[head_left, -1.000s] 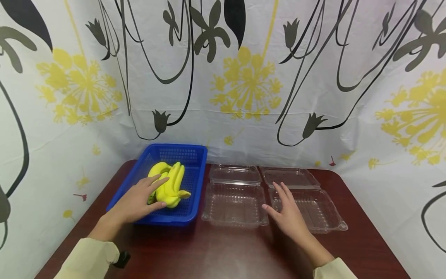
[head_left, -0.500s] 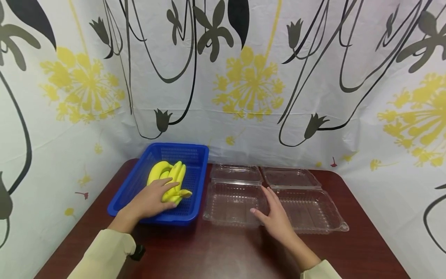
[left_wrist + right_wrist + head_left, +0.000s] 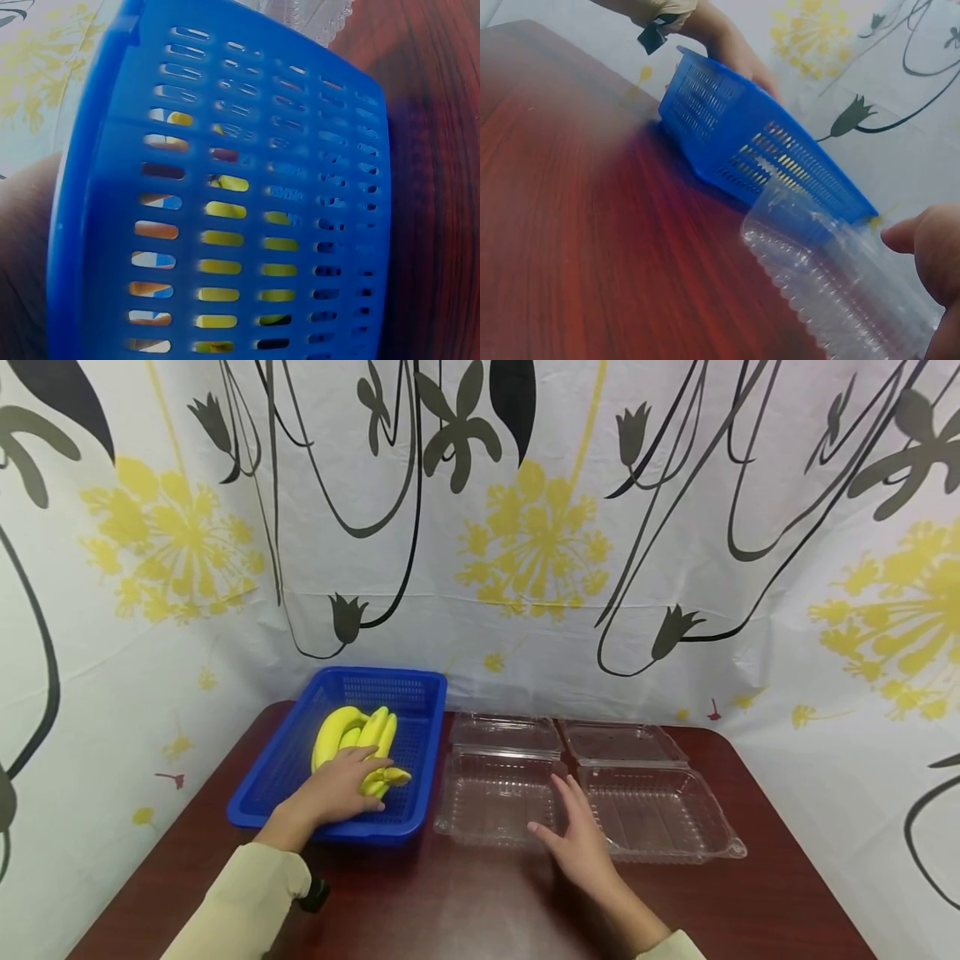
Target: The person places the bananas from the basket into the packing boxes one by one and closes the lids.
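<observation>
Just over the bananas [image 3: 383,733], a left hand [image 3: 339,788]

The bananas lie inside the blue basket [image 3: 438,727] at the left of the table [image 3: 450,897], a stem end pointing right. The left hand reaches into the basket from the near side, its fingers over the near part of the bananas; whether they grip, I cannot tell. The right hand [image 3: 583,846], fingers spread and holding nothing, is over the near right part of the left box [image 3: 495,793]. The right box [image 3: 663,810] sits just beside; both are clear. Behind hangs a patterned cloth [image 3: 540,656].
</observation>
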Demonstrator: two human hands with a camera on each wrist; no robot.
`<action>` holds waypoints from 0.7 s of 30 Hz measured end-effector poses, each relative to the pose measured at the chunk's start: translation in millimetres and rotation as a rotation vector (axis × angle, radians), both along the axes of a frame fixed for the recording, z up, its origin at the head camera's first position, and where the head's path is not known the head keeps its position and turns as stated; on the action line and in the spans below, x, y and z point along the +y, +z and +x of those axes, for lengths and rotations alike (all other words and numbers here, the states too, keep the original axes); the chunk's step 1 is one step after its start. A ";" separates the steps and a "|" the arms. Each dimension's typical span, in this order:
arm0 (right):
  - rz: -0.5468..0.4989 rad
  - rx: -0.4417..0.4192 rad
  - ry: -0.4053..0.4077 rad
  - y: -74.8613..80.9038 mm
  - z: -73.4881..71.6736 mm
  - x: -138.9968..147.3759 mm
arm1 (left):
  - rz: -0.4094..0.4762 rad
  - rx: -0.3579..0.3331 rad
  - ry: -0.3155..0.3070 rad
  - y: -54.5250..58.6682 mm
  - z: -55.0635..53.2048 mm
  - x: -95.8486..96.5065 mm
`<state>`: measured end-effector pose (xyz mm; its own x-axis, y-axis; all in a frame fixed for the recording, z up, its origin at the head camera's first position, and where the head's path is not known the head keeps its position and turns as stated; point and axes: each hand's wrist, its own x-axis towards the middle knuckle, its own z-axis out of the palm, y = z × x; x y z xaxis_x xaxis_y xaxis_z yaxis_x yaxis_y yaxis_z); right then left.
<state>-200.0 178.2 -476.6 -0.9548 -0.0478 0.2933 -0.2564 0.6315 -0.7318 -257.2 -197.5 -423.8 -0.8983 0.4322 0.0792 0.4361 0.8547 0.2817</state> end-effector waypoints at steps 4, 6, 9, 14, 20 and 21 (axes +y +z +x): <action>-0.021 -0.008 -0.013 -7.5 -1.1 1.4 | -0.044 0.003 0.004 0.0 -1.9 1.8; -0.036 -0.023 -0.015 -10.6 -1.5 2.5 | -0.075 0.014 0.001 0.1 -2.9 1.7; -0.054 -0.048 -0.022 -14.1 -1.6 3.7 | -0.114 0.021 -0.006 0.6 -3.4 0.7; -0.065 -0.079 -0.047 -17.2 0.1 4.3 | -0.149 0.035 -0.019 -0.9 -4.7 -2.3; -0.076 -0.096 -0.067 -21.4 1.2 4.3 | -0.175 0.086 -0.041 -5.7 -8.8 -5.2; -0.084 -0.105 -0.070 -21.9 0.9 4.2 | -0.183 0.095 -0.044 -6.4 -9.4 -5.7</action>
<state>-199.1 182.4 -498.5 -0.9806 0.0402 0.1920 -0.1335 0.5805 -0.8033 -266.6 -203.1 -430.2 -0.8705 0.4858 0.0791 0.4913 0.8673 0.0800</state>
